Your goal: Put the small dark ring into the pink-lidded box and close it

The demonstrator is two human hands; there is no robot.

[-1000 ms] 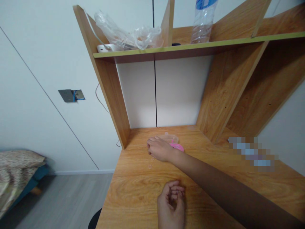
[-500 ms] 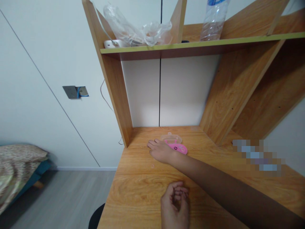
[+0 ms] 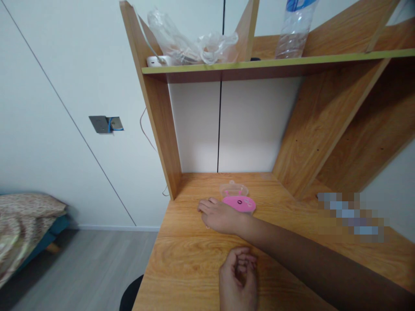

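Note:
A small pink case [image 3: 240, 203] lies open on the wooden desk [image 3: 181, 259], its clear lid [image 3: 234, 189] flipped back behind it. My right hand [image 3: 220, 214] rests palm down on the desk just left of and in front of the case, fingers flat and pointing left, with nothing visibly gripped. Near the desk's front edge, my left hand [image 3: 238, 280] has its fingers curled loosely inward; I see nothing inside them.
A shelf [image 3: 259, 65] above the desk carries a crumpled clear plastic bag [image 3: 191, 43], a white device [image 3: 155, 60] and a plastic bottle [image 3: 296, 30]. Wooden side panels box in the desk's back. A bed corner [image 3: 26, 220] and grey floor lie to the left.
My right hand has drawn back from the pink case toward me, uncovering the case. My left hand stays curled in place.

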